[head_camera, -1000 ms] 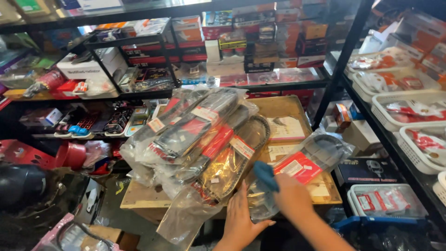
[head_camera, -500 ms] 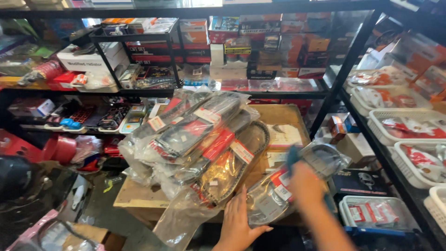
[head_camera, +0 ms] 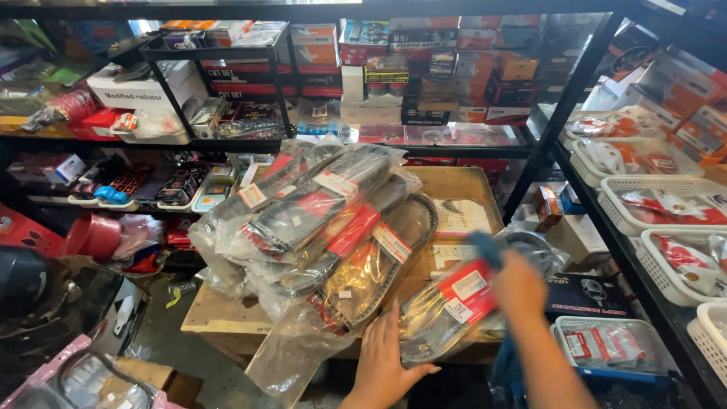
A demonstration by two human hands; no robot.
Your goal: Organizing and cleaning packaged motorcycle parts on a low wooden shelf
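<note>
Bare wooden crate top [head_camera: 462, 189] behind the bagged belts [head_camera: 326, 220] lies open; black shelf post [head_camera: 541, 144] hems the right.

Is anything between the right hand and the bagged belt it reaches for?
Nothing visible. The right hand, blurred and holding a blue cloth, is already on the bagged belt; the left hand rests flat beside it on the wooden table.
</note>
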